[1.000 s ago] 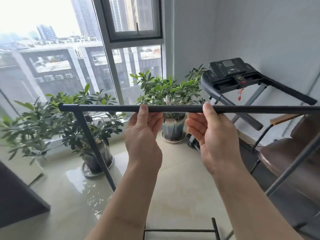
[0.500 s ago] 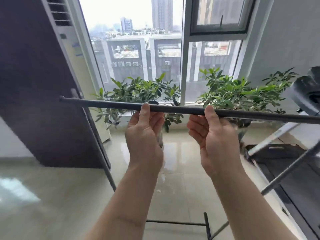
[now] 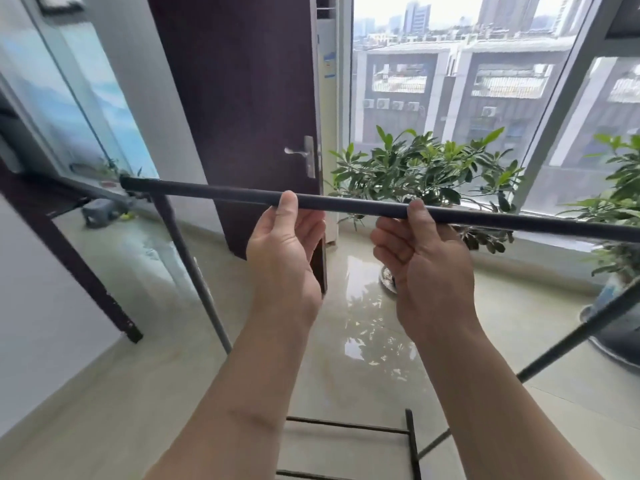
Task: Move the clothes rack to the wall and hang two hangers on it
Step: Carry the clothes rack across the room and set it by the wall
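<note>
the clothes rack [image 3: 346, 204] is held up in front of the person, its dark top bar running from upper left down toward the right edge of the view, slightly tilted. a grey leg drops from the bar's left end toward the floor [image 3: 138, 393], another slants in at the right, and thin black base rails show low between the forearms. the left hand [image 3: 282, 252] is clenched on the bar near its middle, thumb on the near side and fingers curled behind. the right hand [image 3: 426, 268] grasps the bar just beside it, thumb pressed on top. past the bar stands a dark door [image 3: 242, 98] with a metal handle [image 3: 301, 155], a potted plant [image 3: 422, 174] by the window [image 3: 450, 81], and a second plant at the right edge. the floor is glossy and pale.
</note>
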